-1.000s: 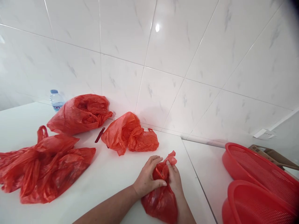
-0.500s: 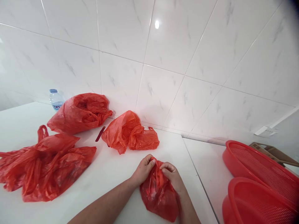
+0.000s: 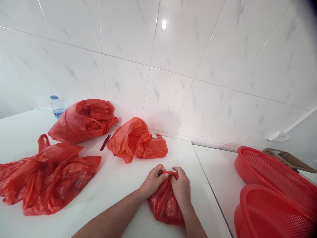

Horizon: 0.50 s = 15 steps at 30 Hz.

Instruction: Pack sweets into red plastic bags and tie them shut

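A white desk (image 3: 116,175) holds a heap of red plastic bags (image 3: 47,175) at left and two bundled bags (image 3: 84,120) at the far edge, with two red mesh baskets (image 3: 272,175) off to the right. Near centre, the left hand (image 3: 154,180) and right hand (image 3: 181,188), both closed, grip the gathered neck of a red plastic bag (image 3: 164,206) resting on the desk.

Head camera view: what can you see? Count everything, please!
Plastic bags on the counter: three, red, back and left
Plastic bag in hands: one, red, front middle
Water bottle: one, clear, by the wall, left
Plastic piece: one, dark red, between bags
Mesh baskets: two, red, right
Cardboard: one, brown, behind baskets
Wall tiles: many, white, back
Counter: one, white, under the bags
Left hand: one, on the bag's neck
Right hand: one, on the bag's neck
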Tool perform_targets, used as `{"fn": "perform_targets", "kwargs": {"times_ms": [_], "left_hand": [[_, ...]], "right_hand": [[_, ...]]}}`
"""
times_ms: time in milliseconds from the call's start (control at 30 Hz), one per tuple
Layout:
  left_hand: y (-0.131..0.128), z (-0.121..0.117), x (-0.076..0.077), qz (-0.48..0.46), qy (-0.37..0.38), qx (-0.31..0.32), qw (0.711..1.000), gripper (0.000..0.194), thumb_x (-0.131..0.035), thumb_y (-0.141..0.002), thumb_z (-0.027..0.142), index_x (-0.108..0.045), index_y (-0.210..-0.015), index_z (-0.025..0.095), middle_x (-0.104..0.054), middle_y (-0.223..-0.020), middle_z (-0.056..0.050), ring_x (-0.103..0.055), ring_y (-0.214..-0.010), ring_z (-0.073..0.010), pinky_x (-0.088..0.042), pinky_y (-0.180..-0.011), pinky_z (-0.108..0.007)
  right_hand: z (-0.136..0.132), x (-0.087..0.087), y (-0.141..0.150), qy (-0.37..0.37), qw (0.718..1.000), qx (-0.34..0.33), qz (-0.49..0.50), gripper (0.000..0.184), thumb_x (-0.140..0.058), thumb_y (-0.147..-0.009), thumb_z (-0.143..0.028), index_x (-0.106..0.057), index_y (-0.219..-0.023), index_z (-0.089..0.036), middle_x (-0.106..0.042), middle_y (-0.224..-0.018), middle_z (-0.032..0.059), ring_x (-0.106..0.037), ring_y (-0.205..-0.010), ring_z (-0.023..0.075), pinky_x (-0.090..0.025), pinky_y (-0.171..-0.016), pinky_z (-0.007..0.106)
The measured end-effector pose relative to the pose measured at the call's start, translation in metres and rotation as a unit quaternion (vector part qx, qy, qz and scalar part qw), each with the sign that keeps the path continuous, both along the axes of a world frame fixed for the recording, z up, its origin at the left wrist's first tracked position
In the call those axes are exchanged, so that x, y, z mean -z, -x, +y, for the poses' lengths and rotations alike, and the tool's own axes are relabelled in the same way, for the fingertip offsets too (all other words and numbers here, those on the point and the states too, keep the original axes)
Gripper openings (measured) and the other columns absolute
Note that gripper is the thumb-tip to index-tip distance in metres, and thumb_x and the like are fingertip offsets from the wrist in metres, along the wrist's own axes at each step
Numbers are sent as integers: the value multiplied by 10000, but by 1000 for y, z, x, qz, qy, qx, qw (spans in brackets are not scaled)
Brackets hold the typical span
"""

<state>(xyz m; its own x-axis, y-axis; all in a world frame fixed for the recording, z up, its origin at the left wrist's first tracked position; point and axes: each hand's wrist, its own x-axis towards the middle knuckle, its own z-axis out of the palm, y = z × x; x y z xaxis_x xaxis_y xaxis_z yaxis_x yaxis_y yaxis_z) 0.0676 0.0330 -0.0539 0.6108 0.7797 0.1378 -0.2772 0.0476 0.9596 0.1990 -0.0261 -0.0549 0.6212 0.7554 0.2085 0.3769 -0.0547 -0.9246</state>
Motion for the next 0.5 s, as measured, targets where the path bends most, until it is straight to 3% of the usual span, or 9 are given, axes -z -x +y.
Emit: {"fn": "perform_targets", "kwargs": {"times_ms": [133, 233, 400, 500], "left_hand": [[0, -4, -2, 8, -15, 10, 1000, 196, -624, -779, 316, -496, -721, 179, -504, -677, 27, -418, -620, -109, -336, -579, -216], [0, -6, -2, 16, -22, 11, 1000, 161, -612, -778, 279, -494, -723, 183, -504, -688, 26, -424, -640, -115, -342, -596, -224], [-2, -7, 0, 21, -29, 15, 999, 103, -598, -764, 238, -512, -741, 186, -531, -718, 18, -469, -689, -133, -365, -643, -239], [-2, -7, 1, 22, -29, 15, 999, 104, -610, -752, 231, -518, -742, 185, -554, -735, 13, -484, -704, -139, -374, -659, -242]], "right_hand": [[-2, 0, 1, 60, 998, -10, -27, 201, -515, -728, -234, -659, -849, -307, -674, -801, -17, -577, -718, 196, -386, -656, 305], [-3, 0, 2, 44, 999, -29, 9, 174, -488, -742, -247, -642, -813, -283, -671, -785, -22, -577, -695, 182, -408, -657, 295], [-3, 0, -3, -17, 990, -67, 121, 275, -503, -672, -195, -670, -890, -214, -681, -915, 19, -594, -855, 197, -436, -781, 293], [-4, 1, -8, -32, 957, -136, 256, 266, -556, -673, -213, -665, -915, -196, -679, -866, 19, -597, -791, 185, -449, -732, 285]]}}
